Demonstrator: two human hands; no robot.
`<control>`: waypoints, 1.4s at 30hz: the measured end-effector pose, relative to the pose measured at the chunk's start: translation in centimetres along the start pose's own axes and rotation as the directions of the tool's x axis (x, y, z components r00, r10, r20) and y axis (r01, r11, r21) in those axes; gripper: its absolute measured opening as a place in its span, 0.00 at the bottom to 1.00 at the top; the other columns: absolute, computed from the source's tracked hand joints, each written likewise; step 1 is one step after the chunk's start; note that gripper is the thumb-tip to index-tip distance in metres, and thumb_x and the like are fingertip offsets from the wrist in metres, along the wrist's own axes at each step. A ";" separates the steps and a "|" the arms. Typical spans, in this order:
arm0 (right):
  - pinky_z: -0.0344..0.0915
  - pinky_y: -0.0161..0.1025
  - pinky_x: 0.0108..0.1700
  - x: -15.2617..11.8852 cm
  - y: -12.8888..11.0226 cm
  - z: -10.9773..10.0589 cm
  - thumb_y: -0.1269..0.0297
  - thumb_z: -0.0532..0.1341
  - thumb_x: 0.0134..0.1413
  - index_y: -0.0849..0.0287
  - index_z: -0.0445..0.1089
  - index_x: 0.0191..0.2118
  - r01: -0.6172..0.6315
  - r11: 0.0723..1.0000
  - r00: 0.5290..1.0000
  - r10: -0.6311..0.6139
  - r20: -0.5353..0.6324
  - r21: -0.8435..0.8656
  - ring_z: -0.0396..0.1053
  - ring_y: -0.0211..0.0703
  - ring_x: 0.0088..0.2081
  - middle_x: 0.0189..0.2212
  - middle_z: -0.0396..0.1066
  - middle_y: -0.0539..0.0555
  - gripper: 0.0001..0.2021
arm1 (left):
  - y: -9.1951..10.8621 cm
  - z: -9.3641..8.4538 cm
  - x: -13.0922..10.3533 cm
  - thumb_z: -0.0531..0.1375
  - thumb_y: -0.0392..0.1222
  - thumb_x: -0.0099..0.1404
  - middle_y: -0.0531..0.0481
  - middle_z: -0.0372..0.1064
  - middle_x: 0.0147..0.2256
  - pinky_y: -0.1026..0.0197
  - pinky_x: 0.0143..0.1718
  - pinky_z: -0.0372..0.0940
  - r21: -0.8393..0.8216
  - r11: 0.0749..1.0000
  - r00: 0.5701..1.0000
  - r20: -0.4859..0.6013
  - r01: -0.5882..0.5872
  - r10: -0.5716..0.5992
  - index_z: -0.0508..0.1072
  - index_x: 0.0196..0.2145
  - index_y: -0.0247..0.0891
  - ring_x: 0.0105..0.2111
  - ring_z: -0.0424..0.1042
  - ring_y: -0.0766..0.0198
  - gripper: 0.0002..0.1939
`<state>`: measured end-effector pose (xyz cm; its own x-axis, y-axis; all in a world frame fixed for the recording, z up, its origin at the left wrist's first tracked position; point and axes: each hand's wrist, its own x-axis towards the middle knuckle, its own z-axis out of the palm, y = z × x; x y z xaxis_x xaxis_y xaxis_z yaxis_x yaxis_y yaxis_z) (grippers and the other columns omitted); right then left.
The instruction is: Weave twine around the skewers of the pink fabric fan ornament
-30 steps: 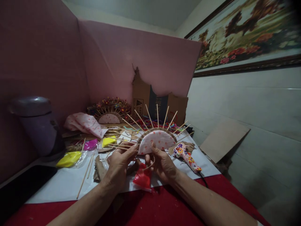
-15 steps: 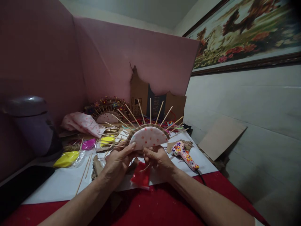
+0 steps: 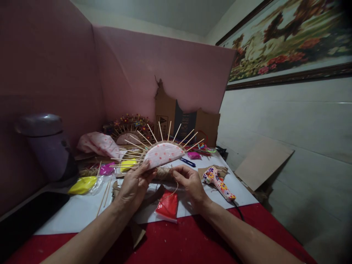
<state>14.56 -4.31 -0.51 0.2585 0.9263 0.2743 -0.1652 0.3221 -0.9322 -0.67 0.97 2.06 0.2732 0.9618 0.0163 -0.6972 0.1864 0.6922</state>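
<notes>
A half-round piece covered in pink dotted cloth, with thin wooden sticks fanning out of its curved edge, is held up by my left hand. The thumb lies on the cloth at its lower left corner, the fingers behind it. My right hand pinches a strand of twine between thumb and forefinger, just below the half-round's right end. Behind and between the hands shows a roll of twine. Under them lies a packet of red clay.
A flower-patterned glue gun lies at right, its cord trailing off the table. Yellow clay packets, loose sticks and a dark phone-like slab are at left. A blue cutter and a similar finished fan sit farther back.
My right hand has moved away from the half-round's lower edge, drawing the twine. The left hand has tilted and turned the piece to the left, uncovering the twine roll and the cutter.
</notes>
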 end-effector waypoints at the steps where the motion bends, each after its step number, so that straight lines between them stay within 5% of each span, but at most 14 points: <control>1: 0.60 0.31 0.30 0.1 -0.2 -0.1 0.60 0.67 0.42 0.60 0.73 0.31 0.032 0.999 0.999 -0.033 -0.025 -0.044 0.64 0.33 0.26 0.26 0.70 0.49 0.10 | 0.0 0.0 0.0 0.62 0.28 0.54 0.46 0.73 0.31 0.67 0.29 0.69 0.006 1.000 1.000 0.001 0.001 -0.001 0.75 0.31 0.31 0.27 0.71 0.67 0.05; 5: 0.62 0.36 0.40 0.4 -0.8 -0.3 0.59 0.67 0.44 0.58 0.74 0.36 0.151 0.979 0.983 -0.164 -0.086 -0.137 0.66 0.40 0.39 0.40 0.70 0.53 0.12 | -0.1 -0.2 -0.1 0.62 0.29 0.55 0.46 0.73 0.32 0.67 0.29 0.69 0.027 1.000 0.999 0.031 0.011 -0.012 0.74 0.32 0.31 0.28 0.71 0.67 0.05; 9: 0.61 0.35 0.33 0.6 -0.6 -0.3 0.48 0.63 0.45 0.60 0.74 0.31 0.060 0.998 0.989 -0.061 -0.136 -0.013 0.64 0.36 0.26 0.24 0.69 0.50 0.18 | -0.1 -0.2 -0.2 0.63 0.29 0.54 0.47 0.73 0.32 0.67 0.27 0.69 0.038 0.999 1.000 0.025 0.009 -0.010 0.74 0.31 0.30 0.28 0.71 0.68 0.04; 14: 0.56 0.32 0.20 0.7 -0.2 0.1 0.40 0.61 0.41 0.63 0.72 0.28 -0.036 0.999 0.997 0.038 -0.069 0.029 0.60 0.32 0.18 0.20 0.68 0.51 0.26 | -0.4 0.5 -1.0 0.65 0.32 0.51 0.43 0.74 0.36 0.64 0.37 0.69 0.096 0.995 0.996 0.093 0.004 -0.013 0.75 0.32 0.30 0.34 0.73 0.64 0.08; 19: 0.48 0.30 0.13 0.5 -0.4 1.1 0.47 0.65 0.40 0.61 0.65 0.20 -0.049 0.998 0.998 0.048 -0.039 -0.044 0.51 0.28 0.12 0.13 0.59 0.45 0.20 | -1.1 1.2 -2.0 0.66 0.34 0.50 0.46 0.75 0.37 0.58 0.43 0.67 0.165 0.983 0.973 0.228 -0.080 0.041 0.76 0.34 0.35 0.38 0.73 0.59 0.11; 24: 0.46 0.29 0.14 -0.2 -1.3 1.0 0.53 0.63 0.46 0.62 0.65 0.20 -0.034 0.998 0.998 0.031 -0.059 -0.051 0.52 0.27 0.12 0.13 0.63 0.47 0.17 | -0.6 1.0 -1.4 0.66 0.33 0.49 0.46 0.75 0.32 0.62 0.37 0.69 0.151 0.988 0.997 0.072 -0.010 -0.001 0.76 0.29 0.31 0.33 0.73 0.63 0.07; 28: 0.49 0.29 0.15 0.0 -2.5 0.0 0.56 0.61 0.50 0.59 0.62 0.23 0.157 0.987 0.947 -0.145 -0.286 0.019 0.51 0.29 0.14 0.16 0.60 0.45 0.14 | 0.0 0.8 -0.8 0.66 0.29 0.48 0.45 0.75 0.33 0.65 0.34 0.70 0.097 0.995 1.000 -0.007 -0.017 0.018 0.75 0.27 0.30 0.34 0.73 0.64 0.05; 30: 0.54 0.31 0.18 0.1 -3.1 -0.4 0.58 0.59 0.53 0.57 0.62 0.25 0.288 0.953 0.892 -0.304 -0.334 -0.098 0.54 0.31 0.17 0.19 0.61 0.45 0.11 | 0.1 0.8 -0.8 0.65 0.29 0.49 0.45 0.75 0.33 0.65 0.34 0.70 0.091 0.996 1.000 -0.017 -0.008 0.010 0.75 0.26 0.31 0.34 0.72 0.64 0.05; 32: 0.61 0.36 0.27 0.0 -3.3 -0.6 0.62 0.59 0.53 0.56 0.65 0.29 0.413 0.836 0.828 -0.510 -0.233 -0.363 0.62 0.37 0.25 0.26 0.65 0.49 0.05 | 0.0 0.8 -0.9 0.65 0.29 0.49 0.45 0.75 0.33 0.65 0.33 0.70 0.108 0.994 1.000 0.002 0.003 -0.004 0.75 0.27 0.31 0.32 0.73 0.64 0.05; 34: 0.61 0.43 0.40 -0.3 -3.2 -0.5 0.68 0.60 0.52 0.55 0.69 0.35 0.506 0.586 0.752 -0.659 -0.010 -0.633 0.64 0.43 0.36 0.33 0.67 0.52 0.03 | -0.2 0.7 -1.1 0.66 0.32 0.50 0.45 0.75 0.32 0.65 0.31 0.70 0.150 0.988 0.999 0.032 0.024 -0.029 0.75 0.29 0.30 0.29 0.73 0.65 0.06; 37: 0.56 0.48 0.45 -0.8 -2.9 -0.3 0.69 0.60 0.52 0.53 0.71 0.43 0.544 0.231 0.666 -0.703 0.248 -0.807 0.60 0.48 0.42 0.39 0.66 0.54 0.12 | -0.5 0.5 -1.4 0.66 0.34 0.50 0.45 0.75 0.28 0.66 0.27 0.69 0.201 0.978 0.995 0.060 0.062 -0.076 0.75 0.31 0.30 0.25 0.72 0.65 0.08; 42: 0.53 0.46 0.42 -1.1 -2.6 0.0 0.67 0.60 0.53 0.51 0.72 0.33 0.592 0.037 0.586 -0.706 0.398 -0.805 0.60 0.45 0.38 0.32 0.69 0.51 0.04 | -0.9 0.7 -2.0 0.67 0.35 0.48 0.45 0.73 0.26 0.66 0.23 0.67 0.196 0.971 0.985 0.078 0.133 -0.151 0.74 0.28 0.28 0.23 0.71 0.65 0.09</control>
<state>14.67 -6.19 1.62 -0.1107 0.3928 0.9129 0.9132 0.4026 -0.0625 -0.09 -1.24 1.93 0.4264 0.9040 -0.0321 -0.5109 0.2700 0.8162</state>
